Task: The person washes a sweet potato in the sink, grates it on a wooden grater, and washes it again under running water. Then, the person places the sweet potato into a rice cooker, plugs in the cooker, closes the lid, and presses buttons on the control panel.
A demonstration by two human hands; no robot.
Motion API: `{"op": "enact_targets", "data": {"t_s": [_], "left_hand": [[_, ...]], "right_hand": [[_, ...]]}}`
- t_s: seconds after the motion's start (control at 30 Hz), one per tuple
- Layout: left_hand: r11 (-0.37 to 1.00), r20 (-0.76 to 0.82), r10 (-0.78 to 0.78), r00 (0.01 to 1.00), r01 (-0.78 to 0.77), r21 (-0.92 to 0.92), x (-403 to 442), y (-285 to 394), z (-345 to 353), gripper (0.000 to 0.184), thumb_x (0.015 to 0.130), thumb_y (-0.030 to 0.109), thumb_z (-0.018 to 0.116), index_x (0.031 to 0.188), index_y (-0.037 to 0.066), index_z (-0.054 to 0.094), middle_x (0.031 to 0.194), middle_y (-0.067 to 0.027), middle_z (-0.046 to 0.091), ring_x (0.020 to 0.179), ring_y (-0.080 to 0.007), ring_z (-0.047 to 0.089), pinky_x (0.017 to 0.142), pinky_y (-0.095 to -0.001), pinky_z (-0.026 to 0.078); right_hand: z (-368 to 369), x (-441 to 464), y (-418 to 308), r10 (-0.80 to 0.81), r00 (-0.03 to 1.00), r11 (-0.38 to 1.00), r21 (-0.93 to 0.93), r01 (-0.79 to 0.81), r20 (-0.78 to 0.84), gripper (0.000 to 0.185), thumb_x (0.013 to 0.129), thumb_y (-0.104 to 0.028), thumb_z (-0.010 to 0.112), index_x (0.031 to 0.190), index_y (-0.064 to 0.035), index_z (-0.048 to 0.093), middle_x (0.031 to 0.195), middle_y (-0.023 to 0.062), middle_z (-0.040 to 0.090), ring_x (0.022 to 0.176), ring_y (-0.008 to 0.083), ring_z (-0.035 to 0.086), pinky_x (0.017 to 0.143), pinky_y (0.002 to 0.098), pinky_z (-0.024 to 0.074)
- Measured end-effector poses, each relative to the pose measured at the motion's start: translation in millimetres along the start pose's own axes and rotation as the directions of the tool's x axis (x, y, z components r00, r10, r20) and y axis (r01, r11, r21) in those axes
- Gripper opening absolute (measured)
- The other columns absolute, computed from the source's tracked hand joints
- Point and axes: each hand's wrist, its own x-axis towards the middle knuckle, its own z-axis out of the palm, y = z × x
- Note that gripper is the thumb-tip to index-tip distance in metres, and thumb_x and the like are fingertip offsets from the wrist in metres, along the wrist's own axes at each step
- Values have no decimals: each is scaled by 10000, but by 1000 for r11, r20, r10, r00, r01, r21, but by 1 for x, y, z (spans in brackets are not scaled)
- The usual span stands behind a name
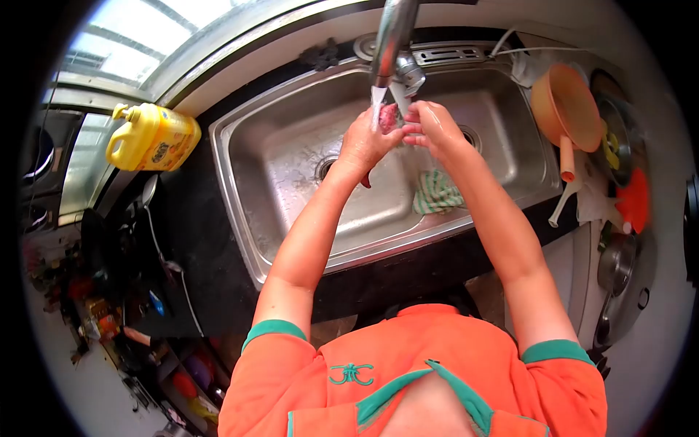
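- Shirt (429,364), orange with green trim, at the near side.
- Tabletop (193,247), dark, running around the sink (255,189).
- Cloth (437,193), green-and-white striped, lying in the sink beside the right forearm.
- Left hand (370,140) curls around a pink piece (388,116); a dark red tip (366,180) shows below the wrist, whether part of it I cannot tell.
- Right hand (435,129) is half open, fingers loosely bent, fingertips near the left thumb.
- Water (377,102) falls from the tap (395,36) onto the left hand.
- Yellow jug (156,138) on the left, orange dipper (564,105) on the right.
- Window (124,51) beyond the jug.
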Motion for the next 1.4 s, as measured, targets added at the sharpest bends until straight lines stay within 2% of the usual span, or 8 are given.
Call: {"op": "enact_targets", "data": {"t_s": [0.37,0.5,0.57,0.6,0.77,1.13,1.23,1.4], "left_hand": [[880,169,253,953,-299,369,-17,9,-57,636,698,308,699,1249,124,441,1019,-140,602,941,-285,586,788,-390,453],[703,286,-153,946,308,-641,-30,-38,-61,601,733,283,677,1257,81,460,947,-126,612,845,-165,584,733,-301,468],[990,322,-109,940,72,125,-28,-147,-40,535,713,230,676,1203,91,509,836,-87,625,782,-161,599,688,-320,471],[582,355,-267,896,-144,801,-50,-98,-39,498,704,227,662,1169,101,535,883,-116,638,831,-240,621,724,-377,477],[445,223,-167,960,-128,886,-70,-89,-56,519,691,330,683,1139,156,487,1017,-82,610,935,-258,596,782,-508,425],[789,455,501,736,-171,-591,-357,237,130,580,808,274,627,1285,33,402,1120,-122,531,999,-227,503,889,-343,408],[748,628,553,548,7,-664,-485,281,221,586,812,195,629,1310,32,367,1185,-86,486,1025,-190,486,901,-309,400],[876,874,483,48,-40,-482,-623,346,286,651,850,306,561,1373,61,260,1358,-106,331,1205,-228,368,971,-359,333]], "right_hand": [[10,20,-42,-187,961,915,-320,247,205,291,801,-318,550,890,-41,563,825,43,571,739,135,570,622,290,480],[-6,-14,-15,-198,898,931,-210,298,394,594,749,-424,626,1197,-73,456,1120,105,524,873,242,577,634,380,513],[2,-18,42,-408,821,838,-191,510,400,527,719,-374,630,1102,-35,501,1087,163,535,891,298,565,661,393,506],[10,-22,67,-541,772,650,-417,635,333,441,702,-305,619,1002,11,549,1049,227,551,900,347,551,701,390,494],[-26,-117,135,-672,727,612,-448,651,138,335,707,-177,579,972,25,551,961,260,540,942,392,515,833,427,432],[-187,-446,309,-756,597,654,-345,673,-268,969,732,-257,699,1389,13,39,1388,263,208,1300,348,216,1063,385,212],[-230,-533,380,-826,335,501,-316,806,-453,962,709,-188,733,1368,48,73,1386,221,234,1295,256,239,1058,346,228],[-270,-731,488,-356,594,732,180,657,-721,602,790,-170,640,1271,-13,313,821,74,544,674,121,546,550,255,468]]}}
